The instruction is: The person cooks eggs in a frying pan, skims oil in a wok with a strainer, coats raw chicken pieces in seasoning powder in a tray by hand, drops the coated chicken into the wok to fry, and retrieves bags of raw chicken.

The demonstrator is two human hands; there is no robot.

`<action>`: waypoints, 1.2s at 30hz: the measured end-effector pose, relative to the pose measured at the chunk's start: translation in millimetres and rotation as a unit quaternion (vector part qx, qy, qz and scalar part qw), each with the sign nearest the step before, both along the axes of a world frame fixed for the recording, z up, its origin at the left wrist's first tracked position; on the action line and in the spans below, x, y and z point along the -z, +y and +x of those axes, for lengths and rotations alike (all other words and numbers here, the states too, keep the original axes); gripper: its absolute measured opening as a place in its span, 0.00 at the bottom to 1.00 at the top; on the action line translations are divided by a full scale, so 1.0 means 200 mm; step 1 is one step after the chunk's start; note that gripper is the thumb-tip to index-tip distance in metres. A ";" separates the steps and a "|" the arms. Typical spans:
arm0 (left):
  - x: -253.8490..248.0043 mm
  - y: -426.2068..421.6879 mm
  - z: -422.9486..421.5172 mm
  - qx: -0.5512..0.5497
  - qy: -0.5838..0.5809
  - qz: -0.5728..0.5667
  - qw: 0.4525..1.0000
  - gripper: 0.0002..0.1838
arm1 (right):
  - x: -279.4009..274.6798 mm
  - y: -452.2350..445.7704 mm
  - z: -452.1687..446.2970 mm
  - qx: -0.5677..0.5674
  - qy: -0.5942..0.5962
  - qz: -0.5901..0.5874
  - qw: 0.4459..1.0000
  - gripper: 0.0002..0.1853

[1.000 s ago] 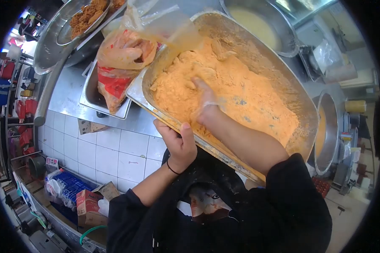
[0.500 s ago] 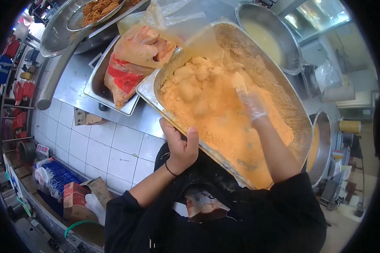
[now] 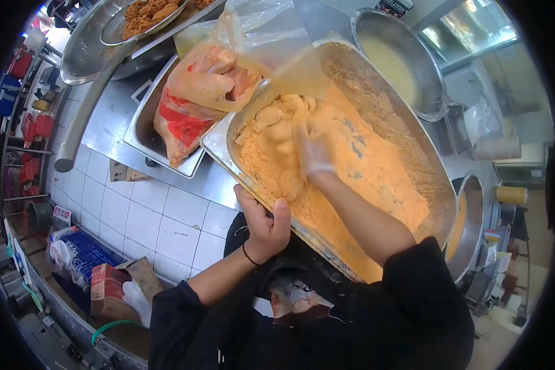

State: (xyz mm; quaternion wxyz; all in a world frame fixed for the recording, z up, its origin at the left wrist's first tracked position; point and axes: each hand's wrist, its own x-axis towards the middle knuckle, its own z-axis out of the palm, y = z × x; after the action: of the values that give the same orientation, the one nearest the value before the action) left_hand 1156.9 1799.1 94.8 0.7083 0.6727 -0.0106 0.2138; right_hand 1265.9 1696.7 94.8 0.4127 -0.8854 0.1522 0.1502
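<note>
A deep metal tray point(image 3: 214, 145) holds orange breading flour point(image 3: 382, 185), with several flour-coated pieces point(image 3: 277, 131) heaped at its left end. My left hand point(image 3: 266, 225) is closed on the tray's near rim, thumb on top. Inside the tray, my right hand point(image 3: 316, 154), in a clear plastic glove, is at the right side of the coated pieces. Motion smears its fingers, and whether they grip a piece cannot be made out.
A plastic bag of raw meat point(image 3: 206, 83) rests in a steel pan point(image 3: 134, 135) at left. Behind the tray stands a bowl of pale liquid point(image 3: 436, 92); another metal bowl point(image 3: 473, 228) is at right. Upper left, a large steel bowl point(image 3: 74, 58) holds brown fried food point(image 3: 148, 18).
My right hand has swept left across the flour to the coated pieces, exposing dark patches of tray bottom. My left hand keeps its grip on the rim. The view has shifted slightly.
</note>
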 end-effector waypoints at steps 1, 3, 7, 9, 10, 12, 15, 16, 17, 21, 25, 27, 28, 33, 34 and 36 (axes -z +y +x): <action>0.00 0.01 0.00 0.007 -0.002 0.008 1.000 0.21 | 0.03 -0.03 -0.07 -0.043 -0.088 0.020 0.995 0.17; 0.01 0.02 0.00 0.022 -0.001 0.021 1.000 0.22 | 0.01 -0.30 -0.01 -0.291 -0.160 0.047 0.942 0.18; 0.00 0.01 0.00 0.021 0.004 -0.010 1.000 0.23 | -0.14 -0.50 0.35 -0.088 0.031 -0.148 0.985 0.23; 0.01 0.00 -0.01 0.022 0.005 -0.028 0.999 0.22 | 0.00 -0.47 0.51 -0.002 -0.037 -0.223 0.974 0.27; 0.01 0.00 -0.01 0.020 0.010 -0.031 0.999 0.22 | 0.02 -0.40 0.52 0.052 -0.062 -0.165 0.983 0.29; 0.01 -0.01 -0.01 0.015 0.017 -0.037 0.999 0.22 | 0.02 -0.27 0.52 -0.075 -0.071 -0.123 0.987 0.30; 0.00 0.00 -0.01 0.017 0.017 -0.016 1.000 0.22 | 0.01 -0.20 0.51 -0.224 -0.103 -0.030 0.969 0.29; 0.00 0.01 -0.01 0.013 0.015 -0.017 1.000 0.22 | 0.00 -0.18 0.48 -0.265 -0.112 0.005 0.958 0.28; 0.00 0.00 -0.01 0.008 0.013 -0.021 1.000 0.22 | -0.01 -0.16 0.45 -0.287 -0.085 -0.035 0.953 0.26; 0.01 -0.01 -0.01 0.001 0.008 -0.019 1.000 0.21 | 0.00 -0.15 0.39 -0.418 0.039 0.060 0.906 0.25; 0.03 0.00 -0.01 -0.003 0.000 0.013 1.000 0.21 | -0.05 -0.15 0.49 -0.392 0.102 0.051 0.913 0.24; 0.05 0.01 -0.02 0.005 0.010 0.062 0.998 0.23 | -0.05 -0.09 0.51 -0.391 0.057 -0.036 0.918 0.24; 0.06 0.02 -0.02 0.006 0.012 0.066 0.998 0.24 | 0.08 -0.06 0.57 -0.433 0.046 -0.042 0.899 0.23; 0.01 -0.03 0.00 -0.010 -0.014 -0.038 0.999 0.19 | -0.09 0.12 0.30 -0.395 0.132 0.105 0.903 0.25; 0.00 -0.03 0.00 -0.004 -0.011 -0.035 0.999 0.19 | -0.12 0.12 0.27 -0.376 0.194 0.065 0.904 0.25; 0.01 -0.01 0.00 0.003 -0.006 -0.029 1.000 0.19 | -0.15 0.06 0.22 -0.415 0.258 0.062 0.870 0.28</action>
State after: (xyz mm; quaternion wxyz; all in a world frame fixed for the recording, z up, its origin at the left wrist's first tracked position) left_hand 1157.0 1796.2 92.7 0.7283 0.6502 -0.0109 0.2163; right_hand 1310.7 1709.5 124.7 0.3123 -0.7691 -0.1381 0.5402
